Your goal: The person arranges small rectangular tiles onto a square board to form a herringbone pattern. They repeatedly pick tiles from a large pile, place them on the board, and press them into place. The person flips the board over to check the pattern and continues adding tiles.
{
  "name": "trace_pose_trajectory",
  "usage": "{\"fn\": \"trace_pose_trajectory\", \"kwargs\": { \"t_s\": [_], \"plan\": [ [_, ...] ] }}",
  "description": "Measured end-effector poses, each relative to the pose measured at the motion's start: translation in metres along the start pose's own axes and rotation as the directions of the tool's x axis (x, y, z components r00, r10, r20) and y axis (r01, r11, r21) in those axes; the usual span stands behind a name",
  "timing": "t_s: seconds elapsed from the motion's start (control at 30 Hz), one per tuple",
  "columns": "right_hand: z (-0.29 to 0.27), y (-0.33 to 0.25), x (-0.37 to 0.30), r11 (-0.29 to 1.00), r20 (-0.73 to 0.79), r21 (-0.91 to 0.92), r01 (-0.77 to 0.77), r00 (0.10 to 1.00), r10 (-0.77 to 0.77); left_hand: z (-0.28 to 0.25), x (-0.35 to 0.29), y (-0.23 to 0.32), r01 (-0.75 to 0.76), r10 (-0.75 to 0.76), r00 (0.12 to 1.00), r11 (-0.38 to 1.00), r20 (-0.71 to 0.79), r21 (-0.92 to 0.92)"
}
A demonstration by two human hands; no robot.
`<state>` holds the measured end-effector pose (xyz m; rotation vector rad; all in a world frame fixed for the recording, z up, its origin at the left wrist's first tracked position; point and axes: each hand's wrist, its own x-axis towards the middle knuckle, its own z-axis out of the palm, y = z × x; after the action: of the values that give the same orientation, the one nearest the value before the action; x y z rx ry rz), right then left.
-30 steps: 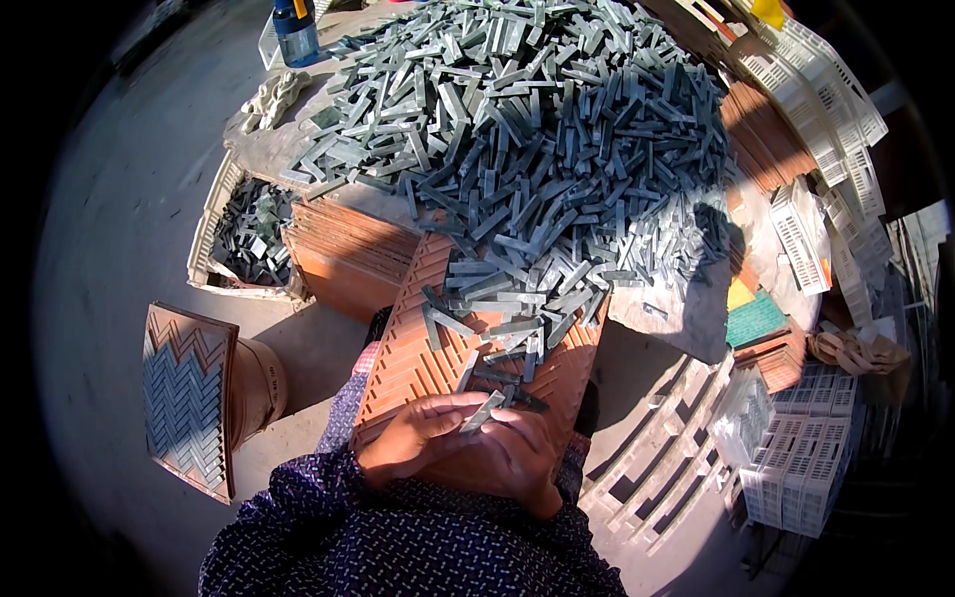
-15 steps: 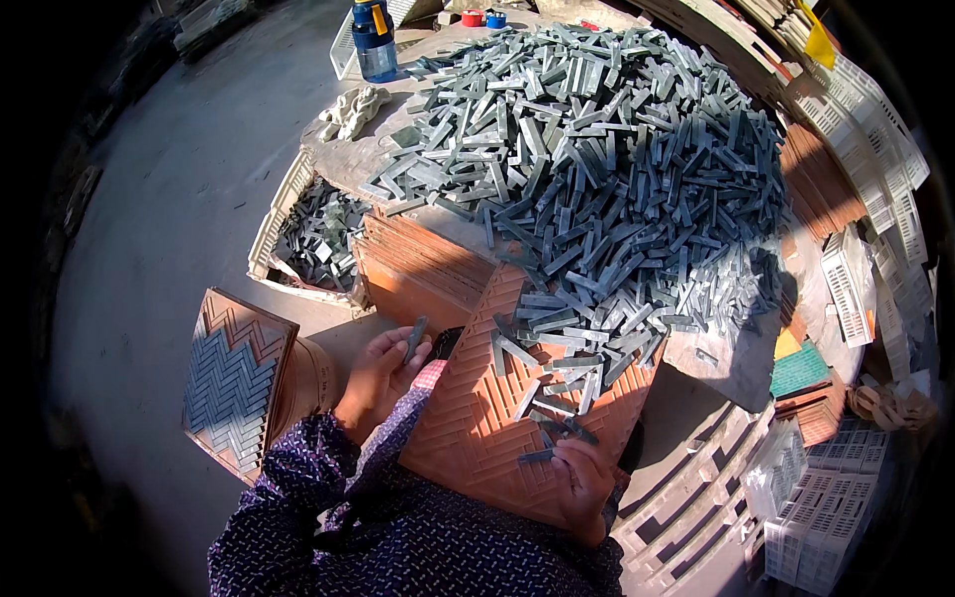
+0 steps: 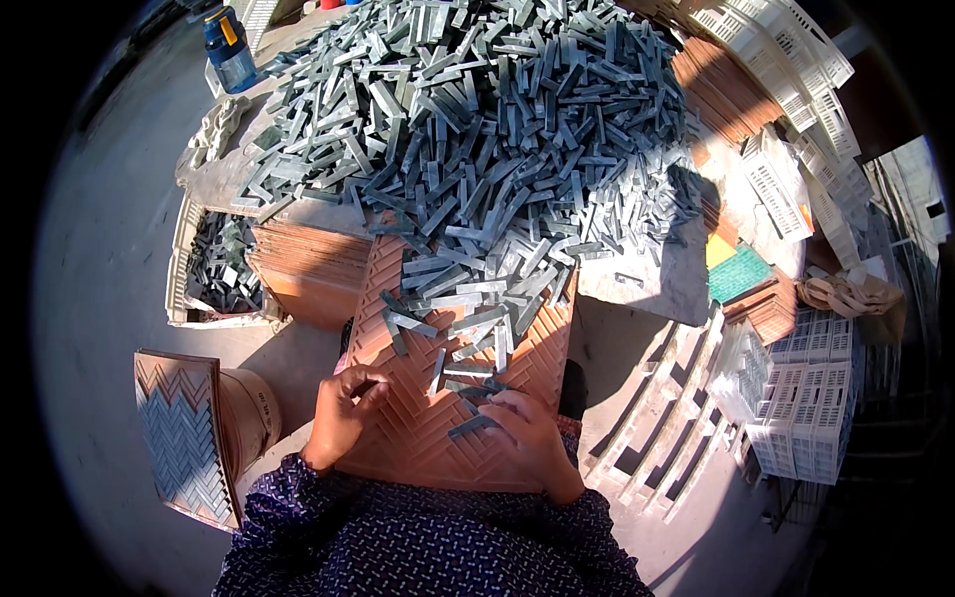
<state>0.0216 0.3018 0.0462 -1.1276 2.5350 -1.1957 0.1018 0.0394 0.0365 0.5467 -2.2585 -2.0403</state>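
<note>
A terracotta-coloured board [image 3: 398, 448] with herringbone grooves slopes up from my lap toward the pile. Over its left edge is my left hand [image 3: 343, 413], its fingers loosely curled, thumb and forefinger a little apart, with no strip showing between them. My right hand [image 3: 532, 438] is low over the board's right half, its bent fingers on a dark grey stone strip [image 3: 471, 427]; its palm side is hidden. Just beyond these fingers lie several loose strips [image 3: 480, 320], scattered over the grooves. They run up into a large heap of grey-green stone strips [image 3: 477, 129].
On the left stand a herringbone board partly filled with strips [image 3: 189, 438] and a cream crate [image 3: 179, 264] of dark pieces. A stack of orange boards [image 3: 308, 269] adjoins the crate. A blue bottle [image 3: 231, 55] stands far left; a slatted pallet [image 3: 652, 428] and white crates [image 3: 801, 433] are right.
My left hand has come down and over to the board's left edge; the strip it held no longer shows. My right hand stays at the loose strips. The whole view has shifted.
</note>
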Motion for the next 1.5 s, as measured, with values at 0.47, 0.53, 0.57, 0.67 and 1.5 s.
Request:
{"fn": "trace_pose_trajectory", "kwargs": {
  "t_s": [0.47, 0.53, 0.57, 0.67, 1.5],
  "plan": [
    [-0.023, 0.001, -0.039, 0.942, -0.169, 0.08, -0.325, 0.927, 0.335, 0.07, 0.005, 0.004, -0.587, 0.467, 0.809, 0.684, 0.358, 0.434],
    [-0.026, 0.0, -0.046, 0.943, -0.196, 0.063, -0.327, 0.922, 0.333, 0.078, 0.006, 0.008, -0.574, 0.453, 0.815, 0.714, 0.362, 0.401],
    [-0.027, -0.001, -0.049, 0.948, -0.211, 0.048, -0.314, 0.925, 0.317, 0.083, 0.006, 0.008, -0.563, 0.446, 0.819, 0.745, 0.36, 0.358],
    [-0.029, -0.008, -0.052, 0.953, -0.245, 0.046, -0.298, 0.922, 0.3, 0.09, 0.0, 0.021, -0.326, 0.217, 0.896, 0.915, 0.387, 0.24],
    [-0.019, -0.007, -0.052, 0.893, -0.268, 0.213, -0.395, 0.856, 0.443, 0.088, 0.003, 0.013, -0.437, 0.388, 0.899, 0.826, 0.204, 0.356]
  ]
}}
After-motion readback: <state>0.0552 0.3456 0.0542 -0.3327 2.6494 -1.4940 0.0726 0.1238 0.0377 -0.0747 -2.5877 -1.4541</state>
